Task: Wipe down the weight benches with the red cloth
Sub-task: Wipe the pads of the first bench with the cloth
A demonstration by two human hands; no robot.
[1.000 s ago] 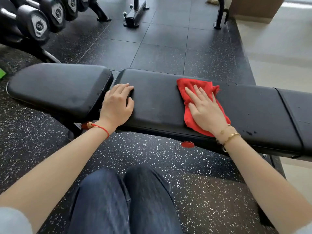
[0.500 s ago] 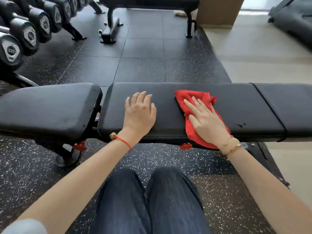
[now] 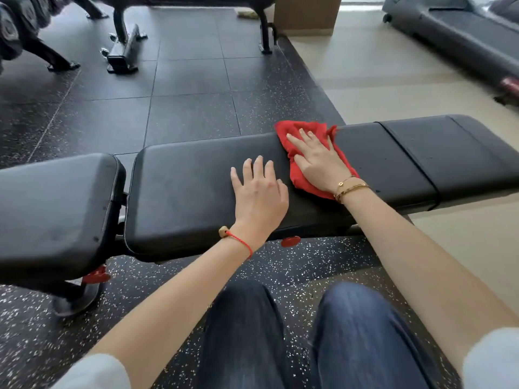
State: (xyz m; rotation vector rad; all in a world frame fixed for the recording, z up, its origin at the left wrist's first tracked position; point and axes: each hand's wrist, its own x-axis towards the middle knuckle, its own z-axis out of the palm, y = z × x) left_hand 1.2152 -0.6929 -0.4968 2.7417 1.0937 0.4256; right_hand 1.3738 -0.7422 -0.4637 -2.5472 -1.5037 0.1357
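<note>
Across the middle of my head-cam view runs the weight bench (image 3: 196, 186), black padded, lying left to right on speckled rubber flooring (image 3: 323, 265). I see the right hand (image 3: 317, 161) flat on the red cloth (image 3: 303, 130), palm down, fingers spread and straight, pressing the cloth onto the long back pad rather than gripping it. Cloth is bunched, sits on the pad's far half, reaches the far edge and spills toward the near edge under the wrist. Gold bracelets (image 3: 351, 188) on that wrist. Left hand (image 3: 259, 193) is flat on bare pad just beside the cloth, to its left, palm down, fingers apart, holding nothing; thumb side is close to the cloth but I can't tell if it touches. Red string bracelet (image 3: 238, 241) with a small bead on the left wrist. Hands are near each other, not joined. Seat pad (image 3: 56, 209) sits to the left, separated from the back pad by a gap; red adjustment knobs (image 3: 290, 241) show under the bench's near edge. A seam crosses the pad right of the cloth. Knees in dark jeans (image 3: 247, 332) are at the bottom of the view, in front of the bench. Background: second bench frame (image 3: 123, 49) top left, dumbbell rack (image 3: 16, 26) in the corner, cardboard box (image 3: 306, 14) at top, treadmill (image 3: 463, 37) top right on the light floor.
</note>
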